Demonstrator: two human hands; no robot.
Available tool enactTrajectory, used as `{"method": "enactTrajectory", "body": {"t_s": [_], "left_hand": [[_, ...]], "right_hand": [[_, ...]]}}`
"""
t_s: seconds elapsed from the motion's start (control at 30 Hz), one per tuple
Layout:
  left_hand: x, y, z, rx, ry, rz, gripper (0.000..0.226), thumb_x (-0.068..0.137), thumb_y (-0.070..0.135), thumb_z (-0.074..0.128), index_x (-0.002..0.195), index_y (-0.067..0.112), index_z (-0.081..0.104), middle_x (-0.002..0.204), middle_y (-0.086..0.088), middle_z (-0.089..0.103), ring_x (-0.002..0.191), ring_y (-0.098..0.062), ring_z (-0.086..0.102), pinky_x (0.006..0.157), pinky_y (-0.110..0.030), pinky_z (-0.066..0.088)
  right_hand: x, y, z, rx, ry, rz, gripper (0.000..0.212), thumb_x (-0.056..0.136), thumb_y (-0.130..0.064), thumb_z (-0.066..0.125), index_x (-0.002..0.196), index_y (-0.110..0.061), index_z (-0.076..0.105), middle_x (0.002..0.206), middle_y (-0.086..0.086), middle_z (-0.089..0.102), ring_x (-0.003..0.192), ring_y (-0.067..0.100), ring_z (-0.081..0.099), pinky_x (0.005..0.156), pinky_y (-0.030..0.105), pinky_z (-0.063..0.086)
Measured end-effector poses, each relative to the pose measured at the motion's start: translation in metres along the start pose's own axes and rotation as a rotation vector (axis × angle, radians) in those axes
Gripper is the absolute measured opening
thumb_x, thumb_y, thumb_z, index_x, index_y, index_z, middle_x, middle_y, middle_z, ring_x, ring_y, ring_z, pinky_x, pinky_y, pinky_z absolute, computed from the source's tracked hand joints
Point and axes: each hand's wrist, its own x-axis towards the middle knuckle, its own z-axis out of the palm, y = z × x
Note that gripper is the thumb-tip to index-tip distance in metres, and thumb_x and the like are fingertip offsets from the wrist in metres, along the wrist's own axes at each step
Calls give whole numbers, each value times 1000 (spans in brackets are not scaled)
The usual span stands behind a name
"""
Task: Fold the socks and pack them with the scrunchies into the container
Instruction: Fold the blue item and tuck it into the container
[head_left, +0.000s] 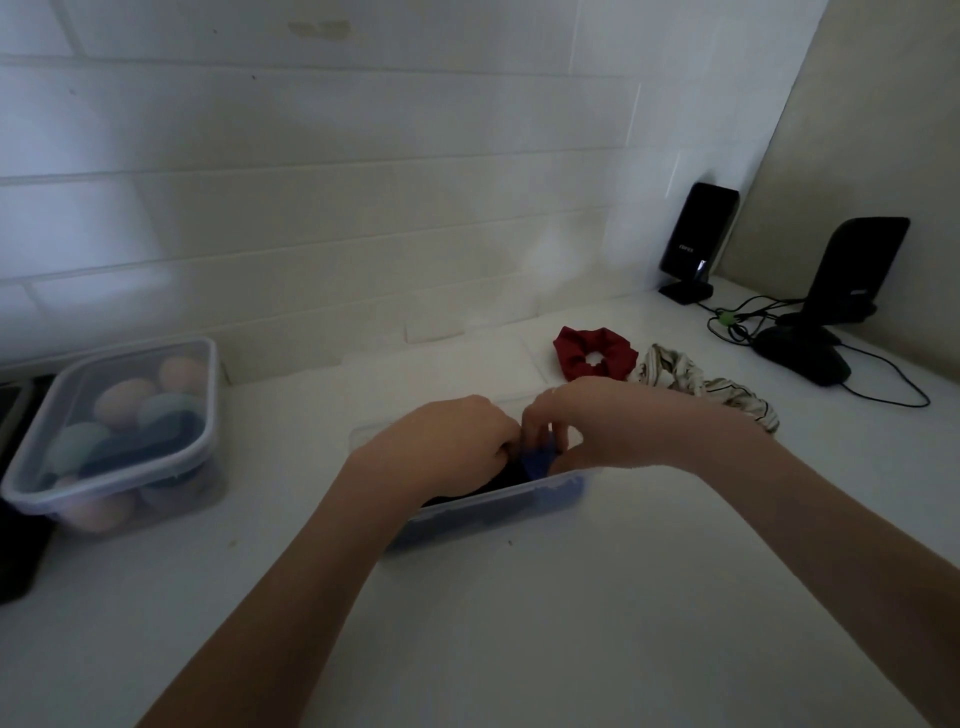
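Head view: both hands work inside a clear container (498, 501) on a white counter (571, 623). The left hand (447, 447) curls its fingers down onto dark socks (498, 480); the right hand (597, 426) pinches a blue sock (537, 460) at the container's middle. Pressing unevenly could tip the light container or let the socks spring unfolded. The socks look soft, bunched, dark and blue. A red scrunchie (595, 353) and a striped scrunchie (701, 384) lie unpacked beyond the right hand.

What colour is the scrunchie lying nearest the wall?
Dark red, plain; the scrunchie shows clearly in the head view, behind the hands.
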Motion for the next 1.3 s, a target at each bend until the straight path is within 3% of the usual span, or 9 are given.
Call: {"method": "enactTrajectory", "body": {"t_s": [0.2,0.33,0.57,0.67,0.8,0.97,1.07,1.17,1.3], "left_hand": [[0,3,2,61,17,-13,32,95,13,37,112,18,63,113,-9,61,102,-26,58,85,-35,48],[1,1,1,-31,75,15,30,90,12,43,109,19,66,112,-7,64,99,-24,59,86,-35,49],[-7,-23,-13,-255,156,55,17,77,10,67,90,21,69,95,2,70,83,-10,65,82,-33,54],[-8,-22,-15,-285,180,62,17,75,6,67,85,19,73,87,1,73,78,-9,67,80,-28,54],[-10,-25,-18,-365,244,85,17,75,1,66,82,15,73,82,0,74,74,-6,67,74,-20,54],[-22,-38,-30,-362,276,88,15,74,7,74,81,20,72,71,12,67,72,5,60,62,-2,42],[-31,-41,-37,-347,275,78,16,74,11,74,81,25,71,71,15,67,74,-2,59,61,-8,43],[-33,-40,-37,-307,121,2,18,75,14,74,84,29,70,74,17,67,70,-2,60,68,-18,47],[-28,-36,-30,-263,-14,-62,30,72,14,78,97,26,68,84,14,66,78,-5,64,78,-27,52]], "right_hand": [[4,-7,-1,-155,-13,26,33,86,-28,59,119,-26,62,116,-2,66,100,20,61,88,36,51],[13,-10,1,-157,-37,28,33,84,-26,63,116,-19,63,115,0,67,95,17,60,79,24,45],[8,-5,0,15,-40,50,52,82,-28,68,131,-21,53,128,-1,62,114,15,58,97,25,45],[2,-7,-4,134,37,55,56,78,-30,72,130,-20,53,128,-4,61,116,10,56,91,17,40],[4,-15,3,58,73,27,48,77,-34,72,121,-20,60,119,-1,66,108,18,60,95,33,48],[5,-12,8,150,98,40,52,78,-27,72,128,-25,56,122,-4,65,109,11,60,91,19,44],[-1,-10,7,176,153,61,53,77,-30,73,127,-27,56,123,-8,62,111,8,56,91,22,45],[-4,-7,3,129,212,81,51,77,-33,73,125,-30,56,119,-12,62,102,6,57,86,23,48],[0,-8,1,160,130,105,50,81,-18,70,128,-26,55,121,-7,62,99,10,63,89,28,51]]}}
